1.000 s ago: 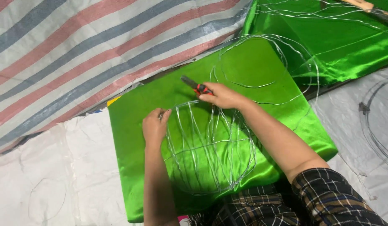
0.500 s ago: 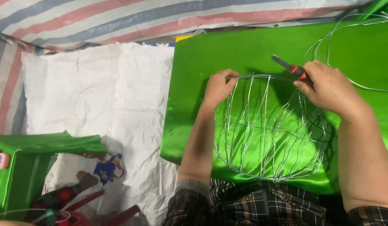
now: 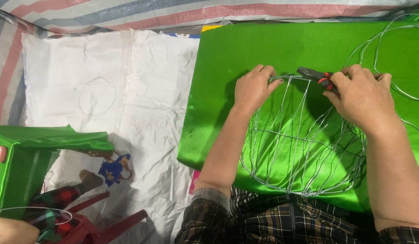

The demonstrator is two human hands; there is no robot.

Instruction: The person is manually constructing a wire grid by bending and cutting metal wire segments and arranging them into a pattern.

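Head view: a domed wire frame [image 3: 304, 140] is laid on a sheet of green satin [image 3: 227, 54], directly in front of the person. The left hand [image 3: 253, 88] is closed on the frame's top rim, fingers curled over the wire. The right hand [image 3: 360, 97] is wrapped around the handles of red-gripped pliers [image 3: 315, 76], whose dark nose is set at the same top rim, just beside the left fingertips. Loose wire loops [image 3: 381, 45] are spread on the satin to the right. White plastic sheeting [image 3: 105, 81] is laid left of the satin, with a single wire ring [image 3: 97, 96] on it. A striped tarp [image 3: 128, 13] is seen along the top edge. A second piece of green fabric [image 3: 42, 140] and a red stool [image 3: 96, 223] are seen at lower left.
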